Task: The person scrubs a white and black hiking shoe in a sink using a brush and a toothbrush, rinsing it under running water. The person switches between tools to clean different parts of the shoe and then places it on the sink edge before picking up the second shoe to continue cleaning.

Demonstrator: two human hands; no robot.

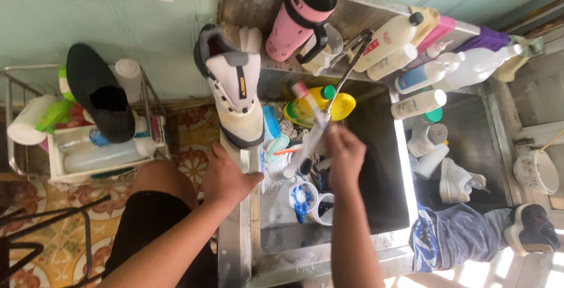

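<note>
Two hands work at the sink (405, 164): the right hand (343, 150) pinches a thin brush (311, 112) above the basin — light, stiff, likely wet; grip mid-handle. The left hand (226, 176) rests flat, fingers loosely spread, on the rim just below a white shoe (238, 88).

My left hand (226, 177) flat, palm down, fingers spread, forearm angled up from lower left. My right hand (343, 153) raised, fingers curled closed (grip contents small, unclear), forearm rising straight from bottom edge.

Blurred thin tool (311, 125) in right hand (343, 154), perhaps a brush; both forearms cut off below.
</note>
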